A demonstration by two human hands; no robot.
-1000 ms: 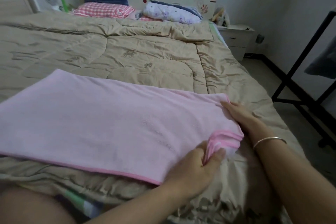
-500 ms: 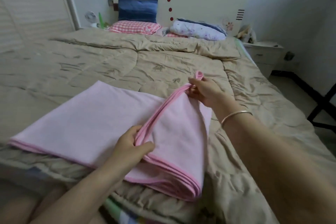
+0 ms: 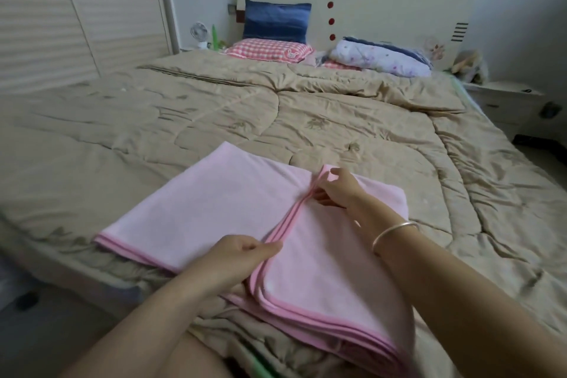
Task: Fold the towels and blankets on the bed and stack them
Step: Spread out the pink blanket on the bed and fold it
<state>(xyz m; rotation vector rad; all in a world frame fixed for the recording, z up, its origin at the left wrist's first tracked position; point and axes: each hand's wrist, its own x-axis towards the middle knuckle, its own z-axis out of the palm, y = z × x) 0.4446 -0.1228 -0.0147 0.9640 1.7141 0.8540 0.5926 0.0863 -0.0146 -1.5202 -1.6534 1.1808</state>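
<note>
In the head view, a pink towel with a darker pink border is lying in the lower middle of the frame on a tan quilt that is covering the bed, and its right part is lying folded over the rest so that the bound edges are running as a ridge from the center of the frame down toward the lower middle. The left hand, coming in from the lower left, is pinching that doubled edge near its nearer end, thumb and fingers closed on the border. The right hand, reaching in from the lower right with a silver bangle on its wrist, is gripping the farther end of the same edge at the center of the frame, fingertips closed on the fabric. The towel's nearer folded layers are showing as stacked pink bands at the lower right. Toward the top of the frame, 1 blue pillow is leaning on the pale headboard above a red checked pillow, and a white patterned pillow is lying to their right. A small white fan is standing left of the pillows, a slatted wardrobe is filling the upper left, and a bedside table is sitting at the right edge.
</note>
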